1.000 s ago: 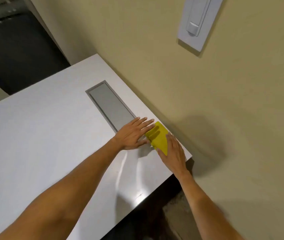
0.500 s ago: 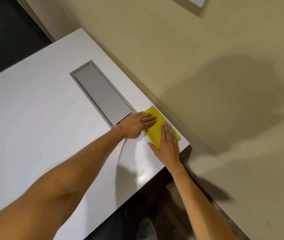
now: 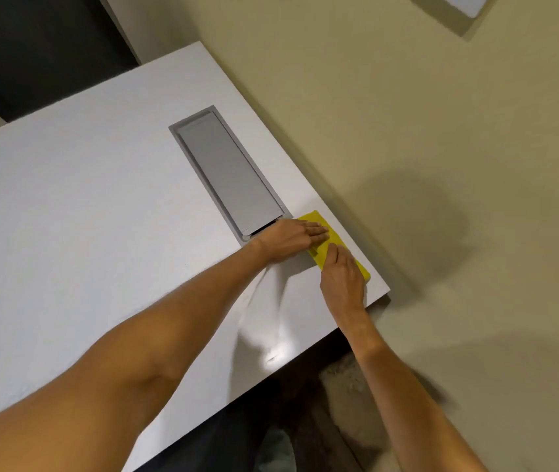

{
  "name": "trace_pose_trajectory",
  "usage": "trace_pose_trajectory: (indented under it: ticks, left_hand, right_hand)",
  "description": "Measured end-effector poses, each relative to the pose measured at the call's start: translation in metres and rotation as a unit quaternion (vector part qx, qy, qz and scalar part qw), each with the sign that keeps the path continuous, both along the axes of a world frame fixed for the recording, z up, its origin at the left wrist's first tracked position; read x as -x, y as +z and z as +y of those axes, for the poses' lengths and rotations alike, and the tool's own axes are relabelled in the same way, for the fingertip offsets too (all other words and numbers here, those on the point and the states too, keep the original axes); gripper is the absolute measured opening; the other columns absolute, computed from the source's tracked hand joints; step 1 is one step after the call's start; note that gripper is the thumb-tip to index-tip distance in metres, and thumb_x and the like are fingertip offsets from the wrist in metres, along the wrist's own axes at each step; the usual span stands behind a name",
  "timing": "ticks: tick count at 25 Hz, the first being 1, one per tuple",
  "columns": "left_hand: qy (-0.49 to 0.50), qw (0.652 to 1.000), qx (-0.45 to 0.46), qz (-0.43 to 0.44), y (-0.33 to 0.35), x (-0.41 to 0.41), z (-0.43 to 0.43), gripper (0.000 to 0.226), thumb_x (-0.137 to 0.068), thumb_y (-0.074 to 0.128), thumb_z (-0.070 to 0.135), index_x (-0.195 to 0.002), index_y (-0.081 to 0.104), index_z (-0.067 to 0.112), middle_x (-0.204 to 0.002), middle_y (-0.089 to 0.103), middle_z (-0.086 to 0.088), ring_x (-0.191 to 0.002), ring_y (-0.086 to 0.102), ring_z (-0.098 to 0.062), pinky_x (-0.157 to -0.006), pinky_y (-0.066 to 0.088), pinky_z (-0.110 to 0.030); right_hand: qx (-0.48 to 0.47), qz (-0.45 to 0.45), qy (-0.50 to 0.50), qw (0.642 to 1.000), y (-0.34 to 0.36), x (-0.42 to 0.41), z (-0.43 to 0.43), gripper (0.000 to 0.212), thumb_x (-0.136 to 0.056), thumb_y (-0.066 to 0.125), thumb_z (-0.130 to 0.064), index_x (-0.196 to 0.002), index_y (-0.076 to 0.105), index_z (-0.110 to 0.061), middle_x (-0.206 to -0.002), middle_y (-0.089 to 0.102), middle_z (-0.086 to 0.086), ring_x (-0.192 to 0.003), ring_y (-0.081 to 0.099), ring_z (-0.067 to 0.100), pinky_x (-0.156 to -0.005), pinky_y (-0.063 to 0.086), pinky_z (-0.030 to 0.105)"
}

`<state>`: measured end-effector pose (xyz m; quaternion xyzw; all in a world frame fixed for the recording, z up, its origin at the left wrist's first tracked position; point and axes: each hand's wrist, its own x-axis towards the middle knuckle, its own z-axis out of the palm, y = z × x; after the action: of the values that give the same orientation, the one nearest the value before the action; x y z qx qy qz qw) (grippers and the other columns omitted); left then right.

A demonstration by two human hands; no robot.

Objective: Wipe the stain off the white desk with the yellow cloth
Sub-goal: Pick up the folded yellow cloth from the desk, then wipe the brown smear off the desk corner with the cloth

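The folded yellow cloth (image 3: 317,220) lies flat on the white desk (image 3: 83,216), near its far right corner beside the wall. My left hand (image 3: 288,238) reaches in from the left, fingers together and pressed flat on the cloth's left part. My right hand (image 3: 342,277) lies on the cloth's near end with its fingers slightly curled, covering much of it. Both hands hold the cloth down against the desk. I cannot make out any stain; the hands and cloth hide the spot beneath them.
A grey rectangular hatch (image 3: 227,178) is set into the desk just left of my left hand. The beige wall (image 3: 441,165) runs along the desk's right edge, with a white switch plate (image 3: 458,3) high up. The desk corner (image 3: 385,292) is close to the cloth.
My right hand has slid a little toward the near end of the cloth and its fingers have curled. My left hand stays on the cloth. The view has shifted.
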<state>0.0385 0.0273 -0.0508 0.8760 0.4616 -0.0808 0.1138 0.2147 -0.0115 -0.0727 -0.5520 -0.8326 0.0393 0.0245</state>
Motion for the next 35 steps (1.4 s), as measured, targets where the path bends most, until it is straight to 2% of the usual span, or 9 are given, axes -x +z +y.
trace_pose_trajectory:
  ticks: [4, 9, 12, 16, 19, 23, 27, 32, 35]
  left_hand:
    - [0.06, 0.99, -0.064, -0.112, 0.025, 0.029, -0.03, 0.055, -0.084, 0.06, -0.013, -0.138, 0.059, -0.002, -0.143, 0.059, -0.022, -0.131, 0.058, -0.041, -0.104, 0.052, -0.052]
    - [0.091, 0.989, -0.092, -0.067, 0.061, 0.094, -0.096, 0.062, -0.07, 0.065, 0.008, -0.132, 0.059, 0.004, -0.13, 0.066, -0.013, -0.119, 0.06, -0.032, -0.114, 0.04, -0.046]
    - [0.13, 0.983, -0.127, -0.043, 0.075, 0.134, -0.131, 0.037, -0.081, 0.066, -0.007, -0.115, 0.066, 0.006, -0.107, 0.073, -0.013, -0.094, 0.07, -0.035, -0.11, 0.045, -0.044]
    - [0.15, 0.971, -0.183, -0.03, 0.096, 0.177, -0.182, 0.046, -0.064, 0.07, -0.024, -0.098, 0.07, 0.007, -0.086, 0.074, -0.011, -0.079, 0.072, -0.032, -0.106, 0.053, -0.044]
    - [0.186, 0.954, -0.233, -0.042, 0.109, 0.205, -0.228, 0.043, -0.076, 0.072, -0.012, -0.113, 0.07, 0.011, -0.111, 0.074, -0.009, -0.105, 0.07, -0.03, -0.118, 0.038, -0.042]
    - [0.321, 0.909, -0.266, -0.025, 0.123, 0.249, -0.317, 0.068, -0.094, 0.069, 0.033, -0.152, 0.043, 0.009, -0.162, 0.04, -0.008, -0.148, 0.04, -0.028, -0.123, 0.029, -0.045]
    - [0.434, 0.862, -0.254, -0.059, 0.115, 0.287, -0.426, 0.069, -0.102, 0.056, 0.039, -0.159, 0.031, 0.01, -0.167, 0.027, -0.006, -0.152, 0.033, -0.025, -0.125, 0.024, -0.043]
    - [0.536, 0.807, -0.232, -0.086, 0.093, 0.301, -0.575, 0.06, -0.102, 0.049, 0.037, -0.153, 0.042, 0.005, -0.162, 0.04, -0.009, -0.146, 0.043, -0.025, -0.124, 0.027, -0.04]
    - [0.614, 0.761, -0.191, -0.089, 0.077, 0.306, -0.658, 0.063, -0.1, 0.05, 0.041, -0.154, 0.041, 0.009, -0.162, 0.038, -0.007, -0.147, 0.042, -0.027, -0.124, 0.029, -0.042]
  right_hand:
    - [-0.04, 0.077, -0.001, 0.996, 0.027, 0.03, -0.013, 0.042, -0.068, 0.075, 0.004, -0.107, 0.06, 0.003, -0.088, 0.069, 0.017, -0.077, 0.069, 0.029, -0.067, 0.057, 0.034]
    - [0.002, 0.15, 0.061, 0.987, 0.061, 0.087, -0.044, 0.055, -0.066, 0.077, 0.008, -0.118, 0.059, 0.002, -0.099, 0.07, 0.019, -0.086, 0.069, 0.032, -0.075, 0.058, 0.039]
    - [0.045, 0.167, 0.095, 0.98, 0.085, 0.124, -0.069, 0.055, -0.074, 0.07, 0.005, -0.127, 0.055, 0.0, -0.107, 0.069, 0.019, -0.094, 0.067, 0.035, -0.079, 0.056, 0.043]
    - [0.055, 0.123, 0.147, 0.98, 0.113, 0.179, -0.114, 0.061, -0.077, 0.076, -0.019, -0.13, 0.05, -0.003, -0.1, 0.066, 0.012, -0.086, 0.063, 0.032, -0.069, 0.053, 0.042]
    - [0.037, 0.111, 0.167, 0.979, 0.129, 0.215, -0.145, 0.032, -0.083, 0.062, -0.008, -0.114, 0.056, -0.002, -0.085, 0.063, 0.013, -0.071, 0.061, 0.032, -0.056, 0.046, 0.036]
    - [-0.011, 0.064, 0.189, 0.98, 0.146, 0.252, -0.184, 0.023, -0.074, 0.074, -0.005, -0.089, 0.057, -0.004, -0.07, 0.059, 0.011, -0.052, 0.055, 0.027, -0.043, 0.034, 0.028]
    - [-0.018, 0.035, 0.187, 0.982, 0.155, 0.287, -0.222, 0.021, -0.076, 0.067, -0.009, -0.089, 0.051, -0.007, -0.075, 0.054, 0.01, -0.051, 0.055, 0.028, -0.039, 0.029, 0.026]
    - [-0.015, 0.036, 0.189, 0.981, 0.158, 0.334, -0.279, 0.025, -0.071, 0.062, -0.01, -0.09, 0.049, -0.002, -0.065, 0.053, 0.013, -0.042, 0.055, 0.032, -0.04, 0.026, 0.023]
    - [-0.026, 0.015, 0.198, 0.98, 0.146, 0.358, -0.319, 0.019, -0.078, 0.057, -0.013, -0.092, 0.05, -0.003, -0.067, 0.057, 0.014, -0.052, 0.056, 0.032, -0.042, 0.027, 0.026]
